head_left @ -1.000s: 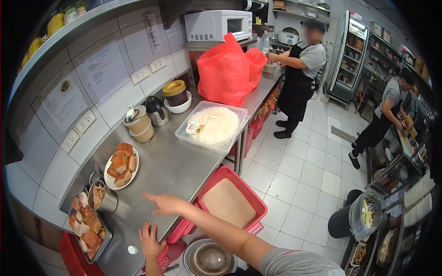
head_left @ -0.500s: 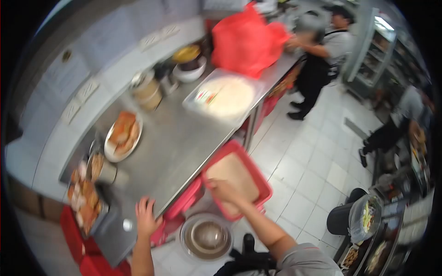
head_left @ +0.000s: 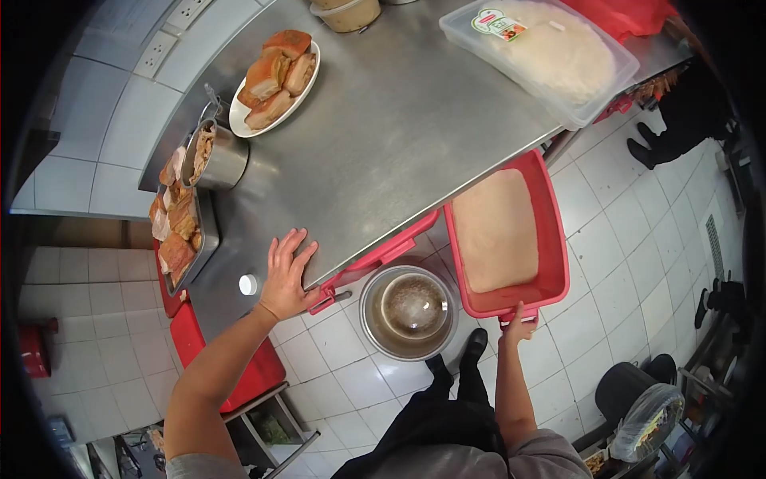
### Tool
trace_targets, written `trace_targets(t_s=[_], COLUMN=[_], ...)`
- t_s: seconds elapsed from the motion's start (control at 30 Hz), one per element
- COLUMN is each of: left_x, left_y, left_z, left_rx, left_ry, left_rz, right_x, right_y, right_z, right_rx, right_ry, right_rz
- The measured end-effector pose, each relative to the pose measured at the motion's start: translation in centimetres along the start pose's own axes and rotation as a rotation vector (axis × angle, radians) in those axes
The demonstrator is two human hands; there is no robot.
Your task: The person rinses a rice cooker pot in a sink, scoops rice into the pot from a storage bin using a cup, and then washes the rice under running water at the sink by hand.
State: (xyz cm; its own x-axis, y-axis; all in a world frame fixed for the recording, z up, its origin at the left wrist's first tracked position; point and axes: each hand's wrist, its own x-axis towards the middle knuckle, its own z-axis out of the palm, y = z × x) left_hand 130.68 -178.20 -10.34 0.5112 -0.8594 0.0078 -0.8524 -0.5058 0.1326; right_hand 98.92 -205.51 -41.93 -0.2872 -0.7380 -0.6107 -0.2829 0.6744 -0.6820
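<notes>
My left hand [head_left: 286, 275] lies on the steel counter [head_left: 351, 152] with its fingers spread, close to a small white cap [head_left: 249, 285]. My right hand [head_left: 519, 326] is closed around the handle at the near end of a red rectangular bin [head_left: 556, 239]. Pale beige, grainy or powdery contents [head_left: 496, 235] cover much of the bin's bottom. The bin is partly beside and below the counter's front edge. A round metal bowl [head_left: 369, 319], with a rounded, shiny shape in it, stands on the floor between my hands.
On the counter are a plate [head_left: 234, 120] of meat pieces, a steel container [head_left: 227, 164], a tray [head_left: 209, 239] of meat and a clear plastic box [head_left: 550, 96]. A red lid-like piece [head_left: 375, 257] sticks out below the edge. Another person's legs [head_left: 678, 120] stand at right.
My right hand has moved from over the bin to its near-end handle. My left hand stays on the counter, and my view has turned downward.
</notes>
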Motion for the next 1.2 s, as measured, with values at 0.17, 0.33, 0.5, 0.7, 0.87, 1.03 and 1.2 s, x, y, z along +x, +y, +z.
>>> trace_targets(t_s=[0.17, 0.33, 0.5, 0.7, 0.87, 1.03, 1.2], left_x=[0.1, 0.4, 0.3, -0.1, -0.4, -0.8, -1.1], left_y=[-0.1, -0.1, 0.1, 0.0, -0.3, 0.0, 0.0], left_z=[0.1, 0.3, 0.3, 0.3, 0.4, 0.7, 0.8], left_rx=[-0.01, 0.0, 0.004, 0.016, -0.008, 0.001, -0.002], left_ry=[-0.003, 0.009, 0.011, 0.018, 0.045, 0.07, 0.095], left_rz=[-0.009, -0.008, -0.004, 0.024, 0.047, 0.022, 0.008], right_x=[0.4, -0.7, 0.2, 3.4, 6.2, -5.7, -16.0], right_y=[1.8, -2.7, -2.7, -5.1, -6.0, -2.6, -0.8], right_z=[3.1, 5.2, 5.2, 3.7, 3.2, 12.6, 21.6], right_rx=[0.009, -0.37, -0.421, -0.486, -0.502, 0.067, 0.318], right_ry=[0.319, 0.476, 0.454, 0.377, 0.594, -0.158, -0.989], right_rz=[-0.15, 0.148, 0.146, 0.031, -0.612, -1.082, 0.475])
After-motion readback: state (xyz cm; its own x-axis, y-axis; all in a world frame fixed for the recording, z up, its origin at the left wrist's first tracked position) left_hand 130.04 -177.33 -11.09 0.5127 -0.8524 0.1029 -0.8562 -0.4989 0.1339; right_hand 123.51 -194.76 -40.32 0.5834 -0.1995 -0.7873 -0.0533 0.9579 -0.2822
